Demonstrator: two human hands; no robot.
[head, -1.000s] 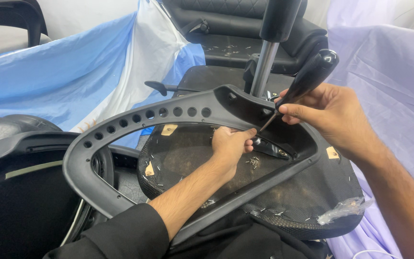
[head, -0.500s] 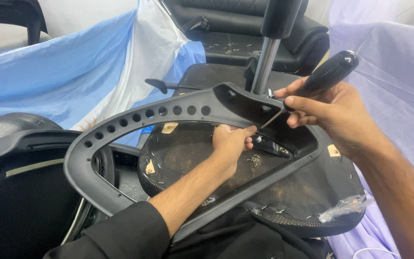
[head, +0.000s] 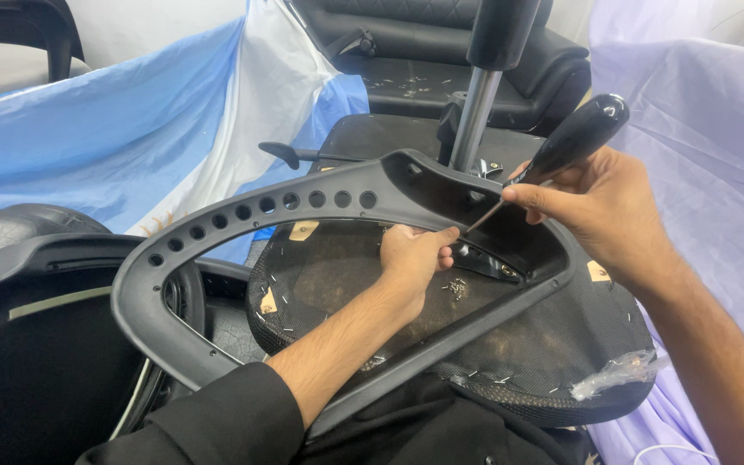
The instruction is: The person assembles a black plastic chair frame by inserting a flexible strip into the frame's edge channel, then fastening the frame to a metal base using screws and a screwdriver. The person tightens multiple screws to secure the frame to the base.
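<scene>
A dark grey plastic chair armrest frame [head: 217, 215] with a row of round holes lies over the upturned underside of a chair seat [head: 527, 344]. My left hand [head: 413, 255] reaches through the frame's opening and grips its inner edge near the mounting end. My right hand [head: 600, 211] holds a screwdriver with a black handle [head: 577, 138]; its thin shaft [head: 486, 218] slants down to the bracket recess just right of my left fingers. A small heap of screws [head: 455, 288] lies on the seat below my left hand.
A chrome gas-lift column [head: 474, 116] rises behind the frame. A black lever [head: 303, 155] sticks out to the left. Blue and white cloth [head: 114, 146] covers the left, lilac cloth [head: 699, 120] the right. A black couch [head: 424, 52] stands behind, another chair part [head: 36, 344] at lower left.
My right hand has swung the screwdriver handle about, tilting it up and to the right, while the tip stays at the bracket. My left hand keeps its hold on the frame.
</scene>
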